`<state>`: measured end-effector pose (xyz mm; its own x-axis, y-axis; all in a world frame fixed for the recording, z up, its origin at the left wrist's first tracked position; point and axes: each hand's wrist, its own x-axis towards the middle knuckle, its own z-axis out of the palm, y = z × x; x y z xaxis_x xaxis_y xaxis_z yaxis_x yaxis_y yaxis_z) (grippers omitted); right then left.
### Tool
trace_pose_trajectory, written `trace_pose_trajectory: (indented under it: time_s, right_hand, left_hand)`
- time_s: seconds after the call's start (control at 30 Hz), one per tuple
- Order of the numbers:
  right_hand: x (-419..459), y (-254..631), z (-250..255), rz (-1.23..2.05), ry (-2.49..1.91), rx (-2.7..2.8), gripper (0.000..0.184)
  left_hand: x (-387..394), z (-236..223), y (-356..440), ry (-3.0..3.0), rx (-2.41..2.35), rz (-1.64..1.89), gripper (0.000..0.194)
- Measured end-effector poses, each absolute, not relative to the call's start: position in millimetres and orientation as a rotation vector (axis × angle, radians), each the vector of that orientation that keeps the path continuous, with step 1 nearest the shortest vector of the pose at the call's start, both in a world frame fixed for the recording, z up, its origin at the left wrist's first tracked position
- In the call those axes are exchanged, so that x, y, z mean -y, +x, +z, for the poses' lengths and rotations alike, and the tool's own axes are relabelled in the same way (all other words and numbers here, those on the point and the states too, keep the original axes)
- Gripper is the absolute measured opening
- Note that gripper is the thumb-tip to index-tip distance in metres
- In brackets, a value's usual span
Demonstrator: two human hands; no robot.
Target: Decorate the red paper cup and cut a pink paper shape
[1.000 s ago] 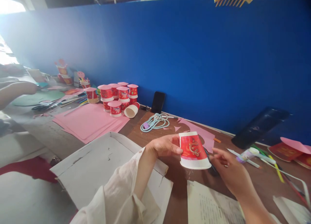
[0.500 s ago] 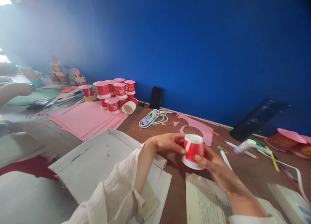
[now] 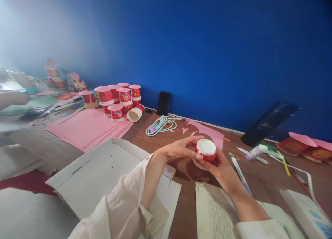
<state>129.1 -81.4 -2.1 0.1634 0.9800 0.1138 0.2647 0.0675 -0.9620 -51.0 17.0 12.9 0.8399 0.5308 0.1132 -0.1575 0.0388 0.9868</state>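
A red paper cup (image 3: 206, 153) with a white base is held upside down between my two hands, over the brown table. My left hand (image 3: 183, 149) grips its left side, thumb at the front and fingers behind. On the other side my right hand (image 3: 220, 168) wraps round the cup, its thumb across the front. The cup tilts so that its white bottom faces me, and its rim is partly hidden by the fingers. Below lies a printed paper sheet (image 3: 214, 211), and behind the cup is a pink paper scrap (image 3: 207, 129) with round cut-outs.
Several red cups with pink paper tops (image 3: 125, 95) stand by the blue partition, beside a cup on its side (image 3: 135, 113). Pink sheets (image 3: 85, 126), a white box lid (image 3: 98, 173), a phone (image 3: 164, 103), a coiled cable (image 3: 162, 125), a glue stick (image 3: 255, 152) and a black bottle (image 3: 268, 123) lie around.
My right hand has come in from beside the cup and now grips it too. The cup has turned and tipped, its white bottom now facing me. The view has shifted slightly.
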Motion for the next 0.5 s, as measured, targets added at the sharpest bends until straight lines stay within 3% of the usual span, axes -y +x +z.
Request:
trace_pose_trajectory:
  time_s: [0.27, 0.43, 0.5]
  right_hand:
    - [79, 133, -11, 0.954, -1.329, 1.327, 0.077]
    - [75, 179, -10, 0.694, -1.468, 1.133, 0.054]
    - [73, 204, -15, 0.498, -1.549, 0.955, 0.055]
  left_hand:
    - [-7, 20, -48, 1.518, -0.508, 0.627, 0.064]
    - [-8, 21, -49, 1.515, -0.596, 0.645, 0.063]
    - [-7, 20, -48, 1.552, -0.627, 0.628, 0.062]
